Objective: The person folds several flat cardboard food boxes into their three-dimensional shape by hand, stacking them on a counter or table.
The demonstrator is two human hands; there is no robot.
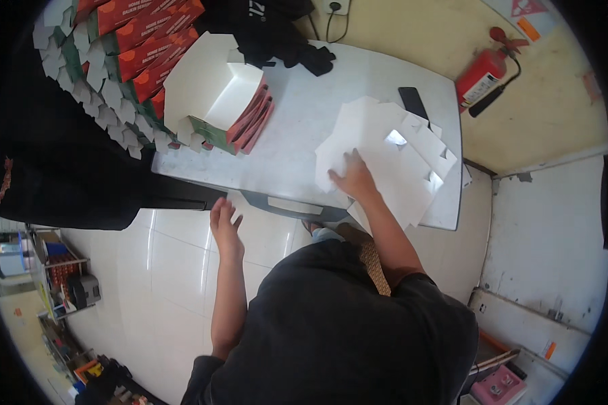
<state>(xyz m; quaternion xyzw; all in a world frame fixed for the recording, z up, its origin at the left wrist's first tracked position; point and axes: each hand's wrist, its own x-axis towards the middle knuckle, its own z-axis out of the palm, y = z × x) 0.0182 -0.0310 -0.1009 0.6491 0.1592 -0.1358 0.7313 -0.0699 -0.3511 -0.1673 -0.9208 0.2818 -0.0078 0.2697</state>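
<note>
My right hand (354,177) rests with spread fingers on a stack of flat white box blanks (378,148) at the right of the table. The blanks lie plain side up, their cut flaps toward the right. In front of the table edge my left hand (225,221) hangs in the air, holding nothing, its fingers apart. Beyond it, on the table's left part, a nested pile of folded open boxes (213,94) stands, white inside and red and green outside.
Rows of stacked red and green boxes (138,50) rise at the far left. A black phone (413,101) lies behind the blanks. Dark cloth (277,34) covers part of the table's back. A fire extinguisher (483,74) hangs on the right wall. Shelves (64,270) stand at lower left.
</note>
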